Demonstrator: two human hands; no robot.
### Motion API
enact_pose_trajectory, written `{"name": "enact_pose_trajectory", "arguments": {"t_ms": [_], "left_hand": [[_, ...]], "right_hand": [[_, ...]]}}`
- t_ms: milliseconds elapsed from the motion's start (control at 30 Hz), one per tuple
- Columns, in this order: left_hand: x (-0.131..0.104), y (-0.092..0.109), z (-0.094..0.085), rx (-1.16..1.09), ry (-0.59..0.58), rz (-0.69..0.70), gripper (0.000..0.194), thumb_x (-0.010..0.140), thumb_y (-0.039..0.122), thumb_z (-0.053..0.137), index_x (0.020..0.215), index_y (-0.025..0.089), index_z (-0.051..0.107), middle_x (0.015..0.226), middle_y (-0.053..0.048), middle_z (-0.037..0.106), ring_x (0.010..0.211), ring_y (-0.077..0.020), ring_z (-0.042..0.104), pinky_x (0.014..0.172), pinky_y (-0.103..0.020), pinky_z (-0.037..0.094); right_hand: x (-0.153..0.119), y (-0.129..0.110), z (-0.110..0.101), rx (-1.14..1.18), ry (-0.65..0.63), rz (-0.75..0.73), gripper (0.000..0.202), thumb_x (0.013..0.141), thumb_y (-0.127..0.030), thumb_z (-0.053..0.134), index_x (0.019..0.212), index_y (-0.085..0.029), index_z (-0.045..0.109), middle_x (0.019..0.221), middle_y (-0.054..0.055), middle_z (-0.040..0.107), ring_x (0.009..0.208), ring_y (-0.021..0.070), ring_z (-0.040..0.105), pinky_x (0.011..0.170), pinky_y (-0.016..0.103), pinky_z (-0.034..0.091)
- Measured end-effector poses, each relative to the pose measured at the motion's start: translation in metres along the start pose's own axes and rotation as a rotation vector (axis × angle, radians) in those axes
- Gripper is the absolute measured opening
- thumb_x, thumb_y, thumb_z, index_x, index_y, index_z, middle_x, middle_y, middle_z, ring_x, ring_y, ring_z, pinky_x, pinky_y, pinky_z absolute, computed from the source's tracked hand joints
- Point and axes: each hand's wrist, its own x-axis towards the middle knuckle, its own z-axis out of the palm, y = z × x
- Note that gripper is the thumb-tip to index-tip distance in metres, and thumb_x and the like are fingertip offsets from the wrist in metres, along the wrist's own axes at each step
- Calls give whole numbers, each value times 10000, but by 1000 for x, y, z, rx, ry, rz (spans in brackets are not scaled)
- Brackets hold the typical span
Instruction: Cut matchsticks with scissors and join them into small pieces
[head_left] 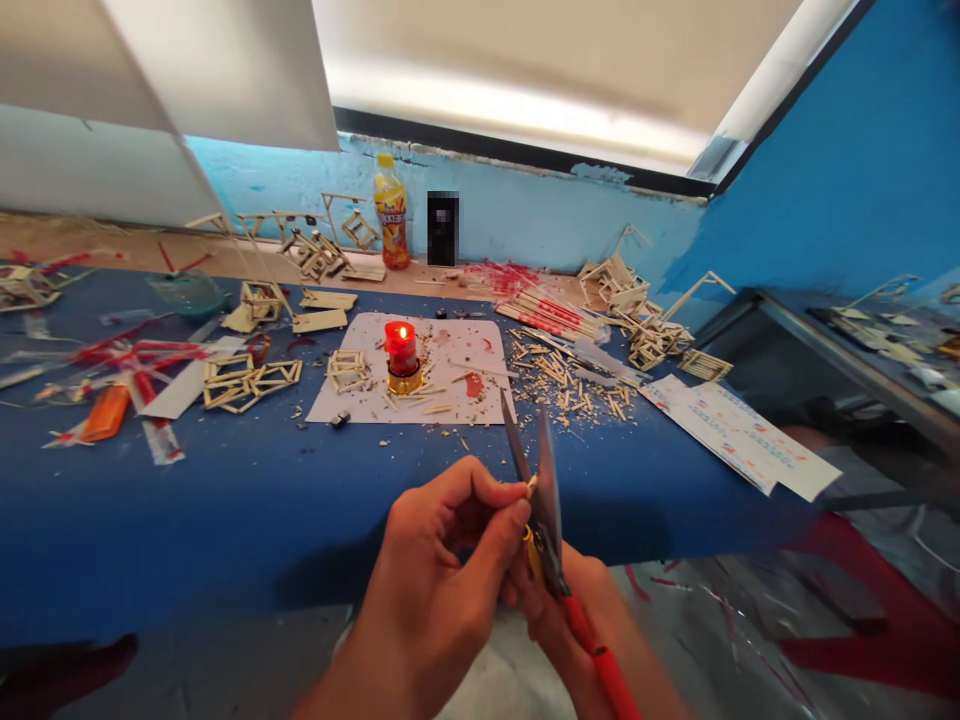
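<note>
At the near side of the blue table, in the head view, the left hand pinches a small pale stick between thumb and forefinger, right between the parted blades of the scissors. The right hand curls around the scissors' handles (red, with a bit of yellow showing). Farther back, a lit red candle stands on a white sheet, and many short stick pieces lie scattered just beside that sheet, on its right.

Behind the scissors, a candle stands on paper, stick pieces to its right, a bottle behind.
</note>
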Motion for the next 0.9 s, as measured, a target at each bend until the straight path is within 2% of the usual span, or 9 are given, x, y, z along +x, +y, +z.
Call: {"name": "enact_pose_trajectory", "arguments": {"t_ms": [67,167,300,433,500,600,633,733,900], "left_hand": [[0,3,1,-9,-2,-27,169,902,204,742,761,167,656,533,32,672,452,-75,595,472,-149,494],[1,7,1,-18,2,-57,175,876,227,750,752,165,644,519,32,659,444,-84,599,469,-167,508],[2,10,-1,4,69,-46,182,850,276,755,756,168,643,500,42,628,437,-101,599,461,-195,530],[0,8,-4,105,115,0,188,865,276,747,750,174,641,506,41,632,444,-99,586,461,-186,516],[-3,5,-5,156,115,9,192,889,269,736,752,181,635,521,40,642,449,-96,584,463,-175,505],[-5,1,-7,198,120,30,203,914,266,724,751,183,637,565,28,665,483,-97,595,468,-161,495],[-5,-1,-7,199,125,34,206,916,266,723,749,183,635,574,26,666,488,-98,595,468,-160,491],[-4,0,-6,172,114,8,203,896,256,739,744,183,626,558,37,644,466,-98,590,463,-168,484],[-1,2,-4,97,106,-32,205,867,285,788,756,179,651,526,52,608,450,-90,550,452,-166,468]], "right_hand": [[1,1,1,-19,-7,13,512,1028,-666,499,830,-221,657,675,-13,587,591,139,460,538,255,337],[3,2,3,-26,31,-11,497,1027,-653,519,809,-225,646,591,-31,537,551,140,496,529,257,348],[8,-2,7,-8,23,-64,531,1015,-699,486,825,-228,641,596,-25,569,536,145,507,507,259,356],[7,-3,7,17,-1,-101,526,1025,-692,460,929,-231,696,786,23,698,647,176,588,580,274,450],[2,3,8,39,-25,-86,497,1017,-681,499,1108,-246,722,962,59,752,804,220,672,700,301,535],[-3,12,11,83,35,-75,520,996,-669,563,1299,-264,685,1132,93,753,981,265,698,814,331,572],[-3,14,12,88,52,-75,512,995,-670,565,1276,-261,694,1090,87,753,941,258,696,767,315,568],[4,16,15,57,40,-77,472,996,-679,552,1037,-242,726,853,38,711,722,202,628,568,259,469],[16,14,15,24,46,-90,503,983,-692,556,851,-224,685,705,4,648,600,155,537,516,246,397]]}}
